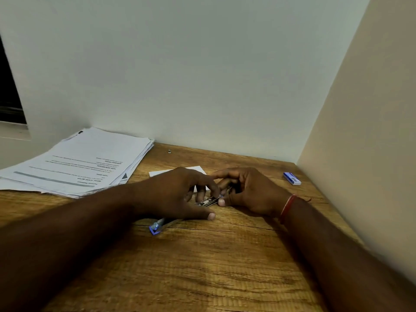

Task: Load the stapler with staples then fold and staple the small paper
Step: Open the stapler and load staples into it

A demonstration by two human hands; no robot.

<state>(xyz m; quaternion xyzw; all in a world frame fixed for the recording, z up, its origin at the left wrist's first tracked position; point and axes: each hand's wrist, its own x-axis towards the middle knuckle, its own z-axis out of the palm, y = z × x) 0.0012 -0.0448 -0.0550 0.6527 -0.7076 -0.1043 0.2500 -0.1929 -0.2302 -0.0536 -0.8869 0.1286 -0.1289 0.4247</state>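
A wooden desk (202,266) fills the lower view, set into a corner between a pale wall (202,64) and a beige side panel (371,131). A stack of printed sheets (78,163) lies at the desk's far left, against the wall. The left hand (177,194) lies palm down over the stapler (208,202), its fingers bent onto the bare metal track and its thumb tip on the wood. The right hand (249,192), with a red thread (287,208) at the wrist, is curled. Its thumb and bent fingers pinch the track's near end, just beside the left fingertips; whether it also holds staples cannot be told. The stapler lies aslant at mid-desk, its blue end poking out from under the left palm toward the person. The small paper (199,170) lies flat just behind both hands, partly hidden by them. A blue staple box (292,178) sits well apart, near the side panel.
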